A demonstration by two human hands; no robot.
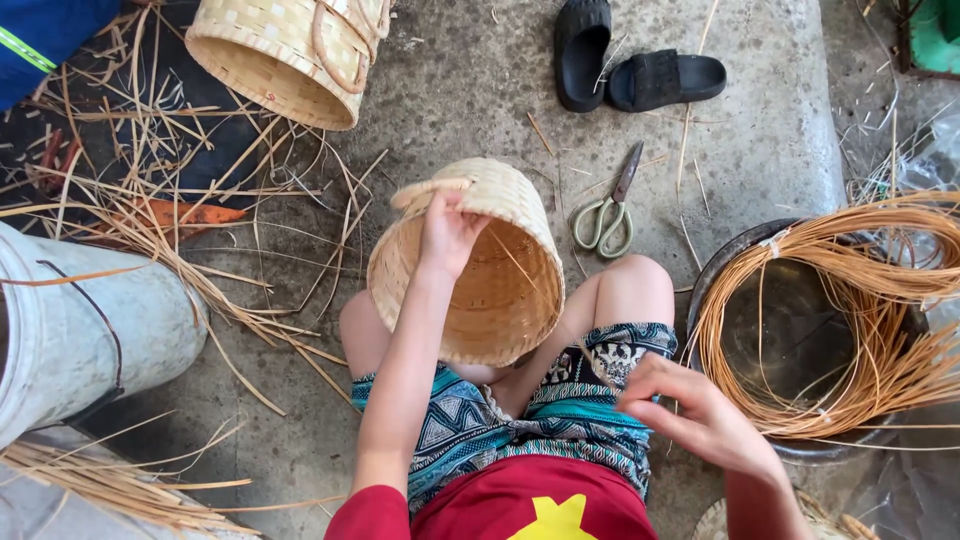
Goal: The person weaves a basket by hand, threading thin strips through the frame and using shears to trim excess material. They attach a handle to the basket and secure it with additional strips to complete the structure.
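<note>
A round woven bamboo basket (500, 290) lies on its side between my knees, its mouth facing me. My left hand (450, 232) grips its upper rim next to a small looped handle (432, 190). My right hand (690, 410) hovers over my right thigh, fingers curled as if pinching a thin strip; what it holds is too fine to make out. I sit on a concrete floor in patterned shorts.
A metal basin (790, 330) holding a coil of orange rattan strips (860, 300) stands to my right. Scissors (608, 210) and black sandals (630, 65) lie ahead. A second woven basket (280, 55), loose straw (180, 200) and a white bucket (80, 330) are at left.
</note>
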